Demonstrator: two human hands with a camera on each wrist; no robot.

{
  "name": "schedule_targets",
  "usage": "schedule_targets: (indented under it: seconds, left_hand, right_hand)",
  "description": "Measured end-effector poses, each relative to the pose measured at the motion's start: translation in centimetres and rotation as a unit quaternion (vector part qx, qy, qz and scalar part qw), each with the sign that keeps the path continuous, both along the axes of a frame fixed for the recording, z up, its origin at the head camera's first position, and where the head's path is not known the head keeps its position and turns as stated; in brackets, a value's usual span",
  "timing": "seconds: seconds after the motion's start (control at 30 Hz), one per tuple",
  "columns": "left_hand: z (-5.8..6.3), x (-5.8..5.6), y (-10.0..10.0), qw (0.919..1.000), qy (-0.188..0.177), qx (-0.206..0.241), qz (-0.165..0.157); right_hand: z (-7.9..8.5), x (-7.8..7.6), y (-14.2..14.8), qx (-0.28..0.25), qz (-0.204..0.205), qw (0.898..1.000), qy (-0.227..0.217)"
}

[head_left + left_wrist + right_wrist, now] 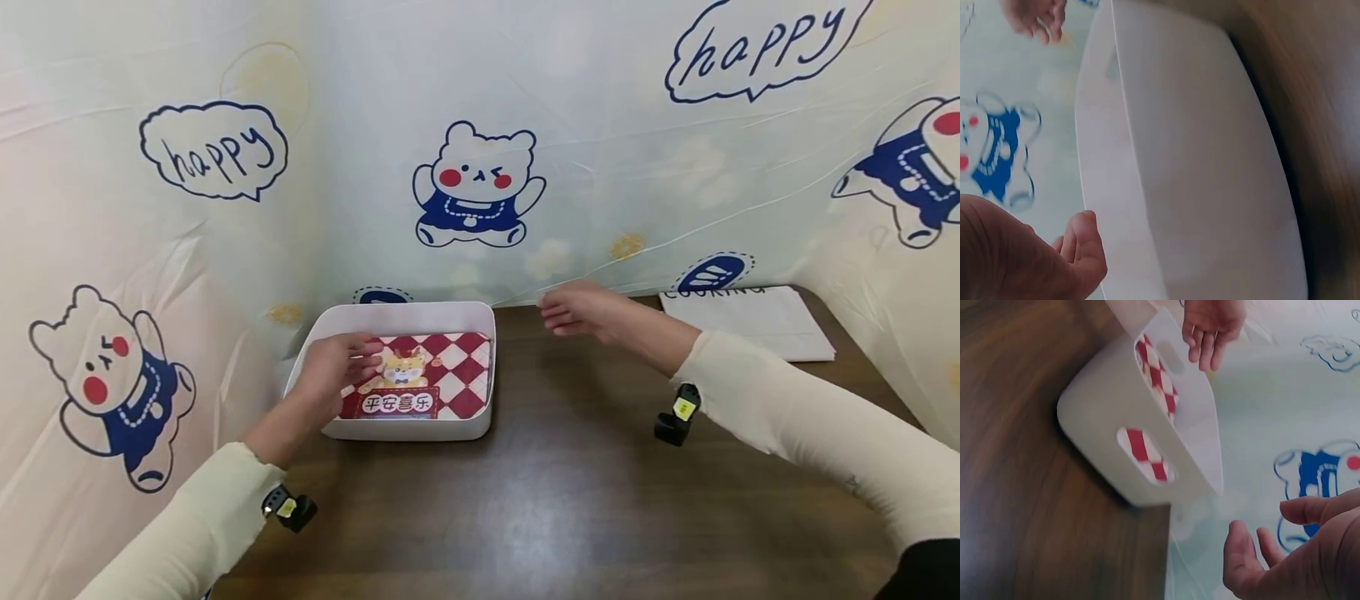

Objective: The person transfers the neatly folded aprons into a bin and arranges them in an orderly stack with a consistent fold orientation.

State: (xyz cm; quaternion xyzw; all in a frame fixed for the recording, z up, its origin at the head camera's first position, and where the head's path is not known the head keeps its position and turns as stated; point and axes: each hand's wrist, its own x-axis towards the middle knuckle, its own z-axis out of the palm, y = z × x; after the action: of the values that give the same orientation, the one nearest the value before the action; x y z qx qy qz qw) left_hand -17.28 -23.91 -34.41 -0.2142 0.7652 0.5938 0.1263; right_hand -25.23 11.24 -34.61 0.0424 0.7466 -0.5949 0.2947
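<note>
A white plastic bin [408,430] with rounded corners stands at the back left of the table. Inside it lies a flat red-and-white checkered piece [463,377] printed with a cartoon animal and Chinese characters. Over the bin's left side hovers my left hand [330,375], its fingers loosely bent and holding nothing. My right hand [588,312] is in the air to the right of the bin, fingers relaxed and nothing in them. The right wrist view shows the checkered piece through a handle slot in the bin's side wall [1100,409].
A folded white item [757,329] lettered "COOKING" lies at the table's back right. Printed sheeting [600,150] with bears and "happy" bubbles hangs behind and on both sides of the brown wooden table [570,483].
</note>
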Motion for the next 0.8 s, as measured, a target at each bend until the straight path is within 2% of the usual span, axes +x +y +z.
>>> schedule_targets:
  seconds: [0.27,0.4,0.63,0.8]
  left_hand:
    - [0.4,-0.3,5.1,0.9971,-0.003,0.061,-0.045]
    - [0.6,-0.5,7.0,0.9955,-0.007,0.080,-0.051]
    - [0.5,-0.8,9.9,0.9906,-0.021,0.130,-0.039]
    - [0.2,-0.3,12.2,0.9869,-0.023,0.154,-0.043]
  right_hand:
    - [0.4,0.2,5.6,0.002,0.009,0.999,0.032]
    - [0.4,0.4,8.2,0.009,-0.001,0.999,0.032]
    - [0.5,0.8,11.3,0.030,-0.018,0.999,0.034]
    - [0.5,1.3,13.4,0.039,-0.025,0.999,0.027]
